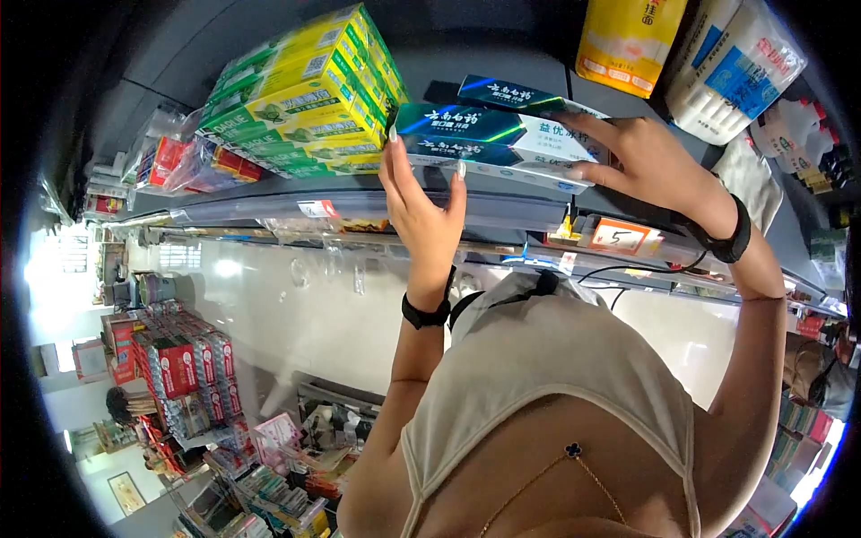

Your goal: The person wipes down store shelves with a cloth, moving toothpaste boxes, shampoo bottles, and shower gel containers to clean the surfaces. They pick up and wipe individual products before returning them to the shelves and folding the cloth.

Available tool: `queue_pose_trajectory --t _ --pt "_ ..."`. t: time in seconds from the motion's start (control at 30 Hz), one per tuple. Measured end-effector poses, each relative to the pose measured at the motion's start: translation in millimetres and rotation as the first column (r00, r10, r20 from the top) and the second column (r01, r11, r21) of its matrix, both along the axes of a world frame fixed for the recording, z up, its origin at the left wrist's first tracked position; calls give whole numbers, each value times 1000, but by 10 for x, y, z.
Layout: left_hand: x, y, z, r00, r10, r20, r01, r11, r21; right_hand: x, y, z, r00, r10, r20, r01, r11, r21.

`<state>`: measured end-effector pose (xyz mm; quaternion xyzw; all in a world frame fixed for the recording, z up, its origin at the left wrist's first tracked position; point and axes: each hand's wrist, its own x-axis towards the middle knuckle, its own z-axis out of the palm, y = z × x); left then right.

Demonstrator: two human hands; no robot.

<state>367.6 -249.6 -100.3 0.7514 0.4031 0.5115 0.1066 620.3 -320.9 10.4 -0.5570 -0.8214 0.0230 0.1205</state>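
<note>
A teal and white toothpaste box lies lengthwise near the front edge of the shelf, between my two hands. My left hand holds its left end, fingers at the end and thumb against the front. At the other end my right hand grips the box, with the thumb on the front and the fingers over the top. Just behind lies a second teal toothpaste box, partly hidden by the front box and my right hand. A stack of green and yellow toothpaste boxes stands close to my left fingers.
A yellow noodle package and a plastic-wrapped white and blue pack stand at the back right. Red plastic-wrapped packets sit left of the stack. Price tags line the shelf edge. Stacked red cartons stand beyond the aisle floor.
</note>
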Motion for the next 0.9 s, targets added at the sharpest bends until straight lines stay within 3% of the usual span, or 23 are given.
queue_pose_trajectory --t 0.13,0.27,0.37,0.47,0.57,0.67,0.77,0.9 --pt "10 -23 41 1000 -21 16 21 1000 -1 128 -40 112 998 64 7 -64 980 191" --pt "72 -98 99 994 -35 102 38 999 -23 342 -127 123 985 -63 163 34 984 177" --pt "85 -118 162 988 -53 148 65 995 -77 701 -67 -126 977 -125 171 144 984 -105" --pt "101 -158 189 972 -74 223 104 987 -126 627 22 -71 959 -281 -27 247 881 -402" --pt "99 -176 186 976 -81 203 104 989 -107 523 41 -53 975 -216 48 219 905 -364" --pt "96 -200 168 972 -104 212 126 988 -94 440 41 -78 999 -27 16 29 993 -115" --pt "82 -216 170 966 -132 222 154 984 -87 636 253 -265 985 -170 -7 159 933 -322" --pt "62 -229 144 969 -141 202 159 984 -78 635 378 -301 988 77 -136 -90 992 -90"
